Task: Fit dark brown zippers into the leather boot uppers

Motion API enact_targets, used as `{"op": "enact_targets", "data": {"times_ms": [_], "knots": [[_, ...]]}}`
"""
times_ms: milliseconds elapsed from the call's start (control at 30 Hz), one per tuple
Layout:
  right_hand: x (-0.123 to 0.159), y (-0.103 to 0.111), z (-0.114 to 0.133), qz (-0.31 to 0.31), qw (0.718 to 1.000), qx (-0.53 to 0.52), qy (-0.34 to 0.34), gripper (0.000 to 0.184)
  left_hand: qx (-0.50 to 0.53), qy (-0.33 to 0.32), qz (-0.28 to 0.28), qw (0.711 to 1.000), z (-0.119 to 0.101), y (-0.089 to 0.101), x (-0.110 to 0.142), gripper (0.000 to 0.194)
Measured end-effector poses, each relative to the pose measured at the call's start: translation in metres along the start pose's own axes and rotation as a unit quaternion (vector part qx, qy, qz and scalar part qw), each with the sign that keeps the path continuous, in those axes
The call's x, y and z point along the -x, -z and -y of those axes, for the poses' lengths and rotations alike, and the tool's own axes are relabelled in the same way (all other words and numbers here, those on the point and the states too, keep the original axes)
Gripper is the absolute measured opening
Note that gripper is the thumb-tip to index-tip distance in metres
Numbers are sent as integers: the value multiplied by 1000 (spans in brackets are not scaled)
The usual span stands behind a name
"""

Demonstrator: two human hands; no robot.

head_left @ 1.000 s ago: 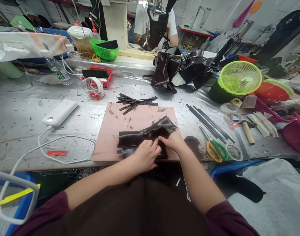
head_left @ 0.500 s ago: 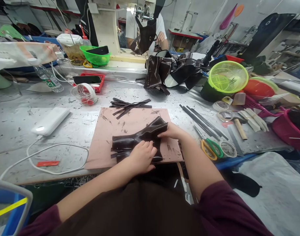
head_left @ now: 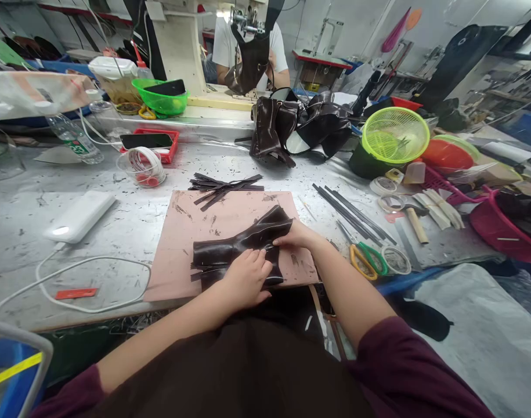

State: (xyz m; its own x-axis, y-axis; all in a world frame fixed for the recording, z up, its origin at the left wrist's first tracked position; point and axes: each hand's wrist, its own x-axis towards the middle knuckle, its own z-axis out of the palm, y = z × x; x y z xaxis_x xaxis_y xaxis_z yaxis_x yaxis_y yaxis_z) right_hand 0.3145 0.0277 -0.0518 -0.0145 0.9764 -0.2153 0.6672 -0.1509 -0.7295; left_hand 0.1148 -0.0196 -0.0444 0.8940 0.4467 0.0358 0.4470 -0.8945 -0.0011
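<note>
A glossy dark-brown leather boot upper [head_left: 217, 252] lies across a pinkish board [head_left: 178, 223] at the table's front edge. From its right side my right hand [head_left: 297, 235] pinches the leather's edge between thumb and fingers. My left hand [head_left: 248, 276] is pressed over the middle, its bent fingers holding the leather near the right fingertips and its thumb toward the table edge. Thin dark strips [head_left: 199, 273] stick out at the left, beside another leather part mostly hidden by my left hand. Further dark strips [head_left: 221, 187] lie in a loose pile at the board's back edge.
Scissors [head_left: 363, 255], a hammer [head_left: 416, 225] and tape rolls lie to the right. A power bank [head_left: 80, 216] with a white cable is at the left. Leather uppers [head_left: 269, 130] are heaped behind. Across the table a person works at a sewing machine [head_left: 178, 46].
The view has shifted slightly, so the surroundings sit a little further left. My right fingers have drawn slightly inward along the leather; my left hand stays pressed on it.
</note>
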Motion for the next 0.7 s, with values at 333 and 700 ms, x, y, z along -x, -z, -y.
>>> {"op": "enact_targets", "data": {"times_ms": [333,700], "knots": [[27,-9,-1,-63,994,75,-43,40,-52,250,-278,926,45,27,73,23],[17,52,-24,-64,989,64,-119,25,-66,6,-186,980,39,-1,91,30]]}}
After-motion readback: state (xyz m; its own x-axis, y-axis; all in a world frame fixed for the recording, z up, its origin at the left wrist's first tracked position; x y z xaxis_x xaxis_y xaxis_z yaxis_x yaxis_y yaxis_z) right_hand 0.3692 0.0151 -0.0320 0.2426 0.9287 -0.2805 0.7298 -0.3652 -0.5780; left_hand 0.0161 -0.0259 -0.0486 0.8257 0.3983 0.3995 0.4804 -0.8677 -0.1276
